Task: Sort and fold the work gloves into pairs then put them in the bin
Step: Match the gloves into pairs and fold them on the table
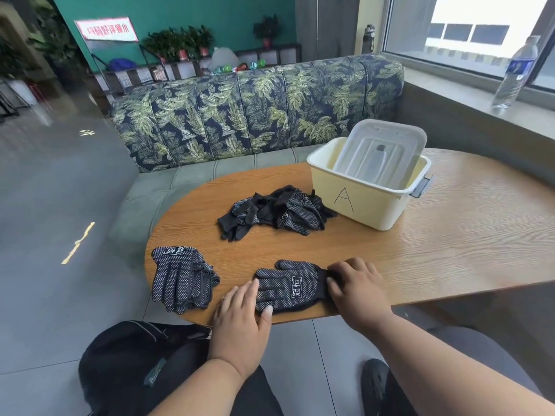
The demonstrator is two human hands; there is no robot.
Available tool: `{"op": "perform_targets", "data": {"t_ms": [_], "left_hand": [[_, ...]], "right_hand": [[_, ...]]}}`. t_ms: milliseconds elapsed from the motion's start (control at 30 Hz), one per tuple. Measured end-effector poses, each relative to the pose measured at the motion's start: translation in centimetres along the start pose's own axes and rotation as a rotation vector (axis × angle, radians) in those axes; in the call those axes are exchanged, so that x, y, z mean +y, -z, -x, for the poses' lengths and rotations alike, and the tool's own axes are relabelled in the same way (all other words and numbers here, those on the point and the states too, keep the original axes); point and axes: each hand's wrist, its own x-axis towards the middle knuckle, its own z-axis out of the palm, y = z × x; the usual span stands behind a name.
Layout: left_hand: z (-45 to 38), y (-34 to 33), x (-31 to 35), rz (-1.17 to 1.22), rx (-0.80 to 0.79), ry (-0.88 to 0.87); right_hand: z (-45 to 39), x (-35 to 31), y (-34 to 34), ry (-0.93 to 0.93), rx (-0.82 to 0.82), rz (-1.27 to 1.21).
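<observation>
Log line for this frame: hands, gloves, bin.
left hand: flat on glove fingers | right hand: on cuff | glove pile: unsorted | bin: no gloves seen, lid inside
</observation>
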Motion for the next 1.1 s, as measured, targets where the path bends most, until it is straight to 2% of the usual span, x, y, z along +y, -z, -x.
{"op": "perform_targets", "data": {"t_ms": [100,367,500,667,1100], "left_hand": [[-0.1,0.0,0.2,-0.075,-0.025,0.029],[-0.1,0.5,0.4,-0.015,-0.012,0.019],[-0.4,0.8,0.9,-0.001,-0.054,-0.039],[-1.0,0.4,1.0,-0.113,-0.139,-0.133],[-0.3,0.4,1.6,-0.193,-0.228,-0.077]], "right_hand": [[0.0,0.0,0.0,0.0,0.006,0.0],[0.4,-0.4,0.2,-0.025,0.001,0.002],[0.4,-0.4,0.5,-0.048,-0.02,0.02],[0.3,-0.9,0.6,-0.049,-0.07,0.034],[-0.2,-1.1,1.2,-0.081,-0.127,-0.021]]}}
